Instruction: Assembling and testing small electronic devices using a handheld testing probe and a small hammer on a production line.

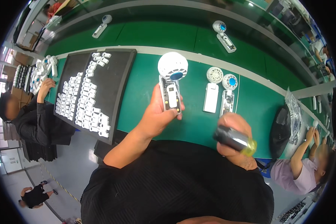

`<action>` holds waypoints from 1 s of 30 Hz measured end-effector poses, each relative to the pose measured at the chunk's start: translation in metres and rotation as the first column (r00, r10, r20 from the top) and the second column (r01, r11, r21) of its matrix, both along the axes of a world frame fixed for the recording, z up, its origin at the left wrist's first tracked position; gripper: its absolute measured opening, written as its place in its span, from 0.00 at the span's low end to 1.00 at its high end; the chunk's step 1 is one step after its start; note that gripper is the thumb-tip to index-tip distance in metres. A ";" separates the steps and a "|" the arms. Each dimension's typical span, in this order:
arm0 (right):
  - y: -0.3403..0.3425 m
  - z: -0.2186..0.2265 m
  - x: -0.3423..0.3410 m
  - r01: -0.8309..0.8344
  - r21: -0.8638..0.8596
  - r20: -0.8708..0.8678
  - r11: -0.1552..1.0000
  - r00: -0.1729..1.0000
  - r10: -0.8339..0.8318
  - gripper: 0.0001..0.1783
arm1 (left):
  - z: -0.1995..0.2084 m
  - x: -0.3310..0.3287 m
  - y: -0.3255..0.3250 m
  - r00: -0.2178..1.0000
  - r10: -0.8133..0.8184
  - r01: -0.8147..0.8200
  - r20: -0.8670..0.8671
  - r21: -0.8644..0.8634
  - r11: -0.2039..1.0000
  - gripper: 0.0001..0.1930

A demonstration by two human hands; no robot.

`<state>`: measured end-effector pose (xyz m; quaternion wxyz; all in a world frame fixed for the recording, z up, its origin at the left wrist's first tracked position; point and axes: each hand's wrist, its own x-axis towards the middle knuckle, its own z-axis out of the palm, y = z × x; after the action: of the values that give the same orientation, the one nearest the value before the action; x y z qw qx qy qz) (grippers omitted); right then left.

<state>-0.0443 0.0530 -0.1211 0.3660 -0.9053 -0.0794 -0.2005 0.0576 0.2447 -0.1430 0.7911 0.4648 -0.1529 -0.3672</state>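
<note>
My left hand (153, 116) is closed around the handle of a white handheld fan (173, 66), holding it upright over the green bench. The fan's round head has a blue centre, and its handle is uncovered, with a white part and inner pieces showing. In my right hand (235, 121) is a black cylindrical tool with a yellow-green end (231, 139), blurred by motion. Just beyond that hand lies a second fan with a blue centre and an uncovered handle (229, 83). Beside it rests a white fan with a closed handle (211, 98).
A black tray (117, 82) with rows of small white parts stands to the left. Beyond the bench's rail, two fans lie on a green surface (156, 35). A black bag (280, 130) sits at right. Co-workers are at both sides; one reaches toward piled fans (44, 69).
</note>
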 end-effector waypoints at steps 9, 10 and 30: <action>-0.002 0.025 -0.024 -0.083 0.079 -0.039 0.993 0.995 0.087 0.20 | -0.007 -0.004 0.005 0.999 -0.046 0.048 0.018 -0.195 0.980 0.40; 0.001 0.023 -0.019 -0.049 -0.037 -0.090 0.998 0.995 0.046 0.19 | -0.002 -0.006 0.003 0.999 -0.040 0.039 0.001 -0.224 0.974 0.40; -0.171 -0.065 -0.070 0.629 0.380 -0.081 0.678 0.753 -0.653 0.20 | -0.029 0.015 0.022 0.997 0.074 -0.076 -0.035 -0.079 0.994 0.23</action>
<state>-0.1144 -0.1177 -0.1862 0.4398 -0.7787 0.2723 -0.3549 0.0725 0.2672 -0.1721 0.8246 0.4322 -0.1372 -0.3381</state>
